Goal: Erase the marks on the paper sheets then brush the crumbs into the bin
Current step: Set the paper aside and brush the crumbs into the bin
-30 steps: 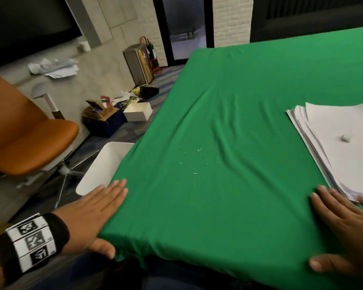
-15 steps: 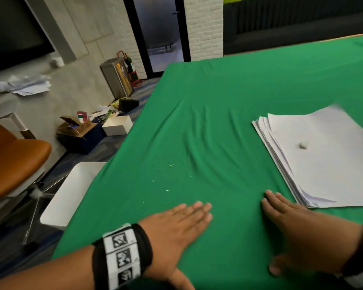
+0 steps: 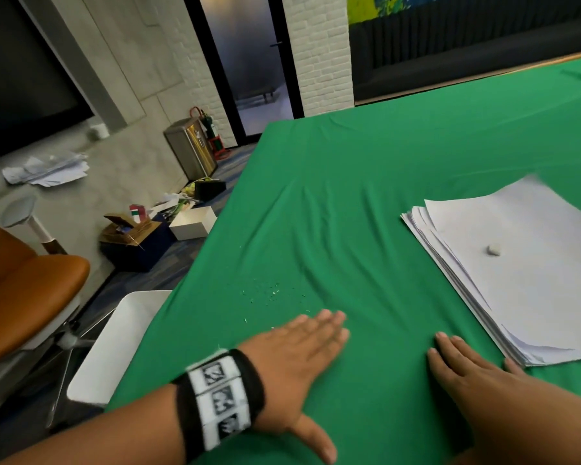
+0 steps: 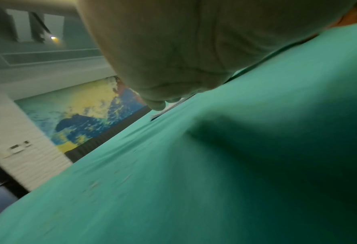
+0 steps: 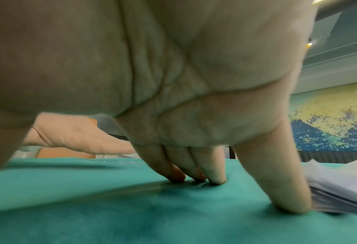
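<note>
A stack of white paper sheets (image 3: 530, 263) lies on the green cloth (image 3: 349, 196) at the right, with a small white eraser (image 3: 494, 249) on top. Pale eraser crumbs (image 3: 269, 292) are scattered on the cloth left of centre. My left hand (image 3: 302, 350) lies flat on the cloth just below the crumbs, fingers straight and together. My right hand (image 3: 470, 370) also presses flat on the cloth, its little finger against the stack's near corner (image 5: 340, 198). A white bin (image 3: 114, 347) stands on the floor below the table's left edge.
An orange chair (image 3: 24, 303) stands left of the bin. Boxes (image 3: 135, 236) and loose papers clutter the floor further back, next to a metal waste can (image 3: 190, 151). The cloth has shallow wrinkles (image 3: 299, 213) through its middle.
My left hand has come from the table's left edge onto the cloth, to just below the crumbs. My right hand stays flat beside the stack. The head view has shifted right.
</note>
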Demonstrator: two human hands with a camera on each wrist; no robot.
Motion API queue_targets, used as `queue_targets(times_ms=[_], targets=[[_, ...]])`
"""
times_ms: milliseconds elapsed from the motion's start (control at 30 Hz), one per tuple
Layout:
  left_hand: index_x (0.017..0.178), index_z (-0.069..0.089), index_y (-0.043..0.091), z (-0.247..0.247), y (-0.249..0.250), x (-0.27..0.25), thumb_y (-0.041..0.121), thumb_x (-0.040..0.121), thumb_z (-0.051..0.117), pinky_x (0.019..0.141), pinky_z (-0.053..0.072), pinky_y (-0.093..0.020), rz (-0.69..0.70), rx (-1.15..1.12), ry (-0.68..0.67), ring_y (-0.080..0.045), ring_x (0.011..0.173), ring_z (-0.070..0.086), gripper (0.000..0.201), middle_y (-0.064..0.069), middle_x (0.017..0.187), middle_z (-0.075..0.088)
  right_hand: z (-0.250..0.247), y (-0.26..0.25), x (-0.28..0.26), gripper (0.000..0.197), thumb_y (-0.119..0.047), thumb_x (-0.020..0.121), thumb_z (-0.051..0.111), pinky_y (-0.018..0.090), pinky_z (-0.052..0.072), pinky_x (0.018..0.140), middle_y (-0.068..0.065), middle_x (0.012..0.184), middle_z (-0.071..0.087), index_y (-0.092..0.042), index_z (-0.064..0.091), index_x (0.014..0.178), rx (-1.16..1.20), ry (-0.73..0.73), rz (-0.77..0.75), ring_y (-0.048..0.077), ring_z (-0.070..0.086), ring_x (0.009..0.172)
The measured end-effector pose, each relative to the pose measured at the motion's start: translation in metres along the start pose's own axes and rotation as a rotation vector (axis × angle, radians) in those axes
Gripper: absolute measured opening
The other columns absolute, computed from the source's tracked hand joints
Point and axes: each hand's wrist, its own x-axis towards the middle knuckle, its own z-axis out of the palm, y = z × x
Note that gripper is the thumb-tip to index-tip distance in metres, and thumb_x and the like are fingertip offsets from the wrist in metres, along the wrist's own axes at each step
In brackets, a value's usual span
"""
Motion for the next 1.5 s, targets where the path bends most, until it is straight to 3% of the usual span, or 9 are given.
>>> queue_targets(times_ms=[200, 467, 733, 900, 1000, 1067, 1133, 1300, 1500], targets=[[0.15, -0.038, 0.016, -0.002, 0.008, 0.026, 0.093, 0.075, 0.016, 0.123, -0.018, -0.045, 0.109, 0.056, -0.018, -0.019, 0.147, -0.039, 0.12, -0.004, 0.155, -0.048, -0.004, -0.004, -0.003, 0.071, -0.027, 0.112, 0.033, 0.059, 0.01, 0.125, 0.008, 0.166, -0.032, -0.016, -0.017, 0.161, 0.058, 0.029, 0.046, 0.02, -0.021, 0.156], [0.141, -0.045, 0.011, 0.034, -0.09, -0.042, 0.106, 0.065, 0.015, 0.127, -0.009, -0.042, -0.379, -0.06, -0.311, -0.026, 0.147, -0.037, 0.136, -0.009, 0.147, -0.053, -0.005, -0.001, -0.001, 0.063, -0.025, 0.113, 0.024, 0.062, 0.011, 0.124, 0.01, 0.166, -0.03, -0.014, -0.015, 0.161, 0.048, 0.018, 0.02, 0.023, -0.02, 0.156], [0.151, -0.037, 0.014, -0.021, 0.027, 0.048, 0.098, 0.061, 0.014, 0.122, -0.02, -0.046, 0.12, -0.037, -0.005, -0.017, 0.144, -0.043, 0.133, -0.004, 0.154, -0.049, -0.006, -0.004, -0.008, 0.082, -0.038, 0.107, 0.045, 0.062, 0.017, 0.124, 0.01, 0.169, -0.024, -0.012, -0.009, 0.163, -0.004, 0.069, -0.011, 0.023, -0.014, 0.158], [0.151, -0.036, 0.018, -0.013, 0.013, 0.042, 0.097, 0.064, 0.019, 0.124, -0.018, -0.043, 0.117, -0.065, -0.07, -0.014, 0.145, -0.042, 0.131, 0.0, 0.153, -0.05, -0.01, 0.0, -0.016, 0.106, -0.064, 0.096, 0.055, 0.056, 0.018, 0.125, 0.006, 0.17, -0.02, -0.012, -0.007, 0.164, 0.058, 0.104, -0.057, 0.02, -0.011, 0.158], [0.146, -0.042, 0.019, 0.008, -0.034, 0.013, 0.102, 0.065, 0.018, 0.127, -0.009, -0.044, -0.038, -0.074, -0.184, -0.018, 0.145, -0.042, 0.131, 0.001, 0.145, -0.056, -0.021, 0.004, -0.018, 0.12, -0.088, 0.078, 0.054, 0.047, 0.028, 0.124, 0.01, 0.171, 0.009, -0.012, 0.016, 0.163, 0.048, 0.106, -0.076, 0.025, 0.016, 0.157], [0.144, -0.043, 0.015, 0.017, -0.062, -0.008, 0.104, 0.066, 0.015, 0.127, -0.01, -0.042, -0.185, -0.05, -0.249, -0.022, 0.145, -0.04, 0.132, -0.004, 0.145, -0.056, -0.033, 0.006, -0.017, 0.105, -0.095, 0.072, 0.049, 0.046, 0.047, 0.109, 0.006, 0.147, 0.048, -0.018, 0.049, 0.144, 0.015, 0.152, -0.065, 0.029, 0.054, 0.133], [0.145, -0.041, 0.012, 0.017, -0.078, -0.017, 0.105, 0.066, 0.015, 0.126, -0.013, -0.039, -0.282, -0.008, -0.247, -0.024, 0.145, -0.04, 0.134, -0.008, 0.15, -0.052, -0.044, 0.005, -0.012, 0.096, -0.097, 0.069, 0.047, 0.045, 0.053, 0.099, 0.0, 0.128, 0.056, -0.022, 0.058, 0.129, -0.013, 0.217, -0.064, 0.026, 0.062, 0.117], [0.152, -0.034, 0.015, -0.009, -0.041, 0.022, 0.104, 0.066, 0.022, 0.128, -0.007, -0.044, -0.153, -0.039, -0.062, -0.023, 0.148, -0.036, 0.135, -0.007, 0.157, -0.044, -0.064, -0.002, 0.025, 0.124, -0.082, 0.069, 0.07, 0.045, 0.033, 0.12, 0.013, 0.167, 0.02, -0.009, 0.025, 0.158, -0.031, 0.278, -0.094, 0.032, 0.025, 0.153], [0.157, -0.027, 0.014, -0.028, 0.025, 0.067, 0.096, 0.062, 0.024, 0.127, -0.008, -0.044, 0.049, -0.205, 0.017, -0.018, 0.149, -0.035, 0.135, -0.003, 0.162, -0.038, -0.059, 0.004, 0.067, 0.162, -0.078, 0.053, 0.085, 0.056, 0.021, 0.125, 0.016, 0.17, -0.014, -0.008, -0.012, 0.162, -0.043, 0.159, -0.011, 0.044, -0.002, 0.156]])
